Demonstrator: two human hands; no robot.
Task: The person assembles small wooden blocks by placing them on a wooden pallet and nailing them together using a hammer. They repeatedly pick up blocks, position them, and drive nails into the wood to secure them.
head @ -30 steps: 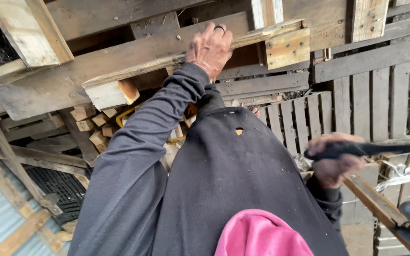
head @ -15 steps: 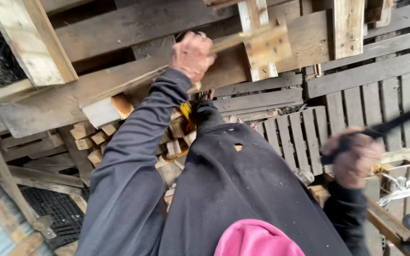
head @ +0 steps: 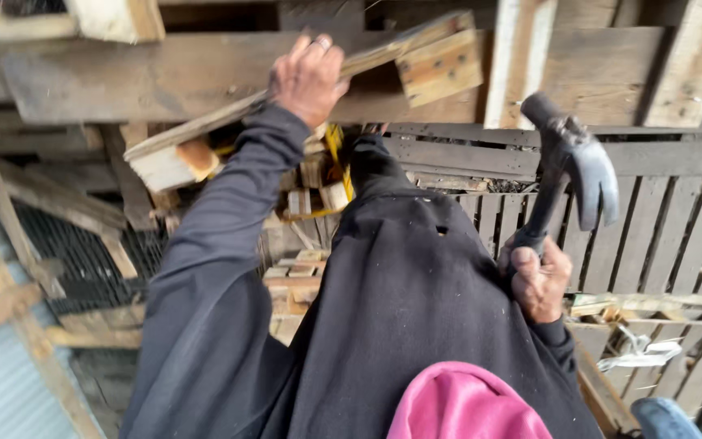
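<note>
Hammer [head: 572, 175] has swung up on the right, right hand [head: 539, 280] clenched round its handle; left hand [head: 309, 77] grips the far plank [head: 286, 102], fingertips hidden behind.

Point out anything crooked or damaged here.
The plank under the left hand slants across the level pallet boards, its blocks hanging loose. The right hand holds a hammer. The dark jacket has a small hole.
</note>
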